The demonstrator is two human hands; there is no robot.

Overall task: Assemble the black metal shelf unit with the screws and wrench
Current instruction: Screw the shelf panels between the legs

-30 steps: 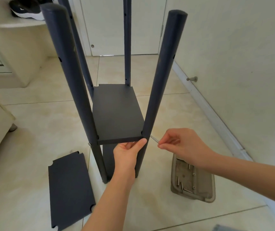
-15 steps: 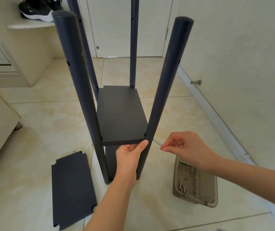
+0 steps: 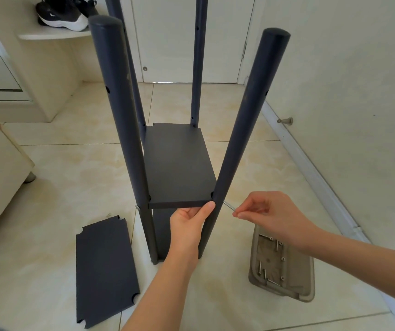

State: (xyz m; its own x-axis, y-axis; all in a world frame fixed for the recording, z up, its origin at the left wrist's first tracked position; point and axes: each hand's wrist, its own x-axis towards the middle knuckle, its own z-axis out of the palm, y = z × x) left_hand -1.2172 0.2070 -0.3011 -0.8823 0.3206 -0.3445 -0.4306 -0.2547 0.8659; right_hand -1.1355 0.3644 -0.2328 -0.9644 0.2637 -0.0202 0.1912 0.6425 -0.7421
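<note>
The black shelf [image 3: 179,163] stands on the floor [image 3: 72,175] with four tall poles. The left hand [image 3: 189,225] grips the front edge of its board, right beside the front right pole [image 3: 246,120]. The right hand [image 3: 270,213] pinches a long screw [image 3: 228,206], and the screw's tip touches that pole. A spare board [image 3: 105,266] lies flat on the left. A tray [image 3: 307,291] holding other screws [image 3: 259,267] sits on the right.
</note>
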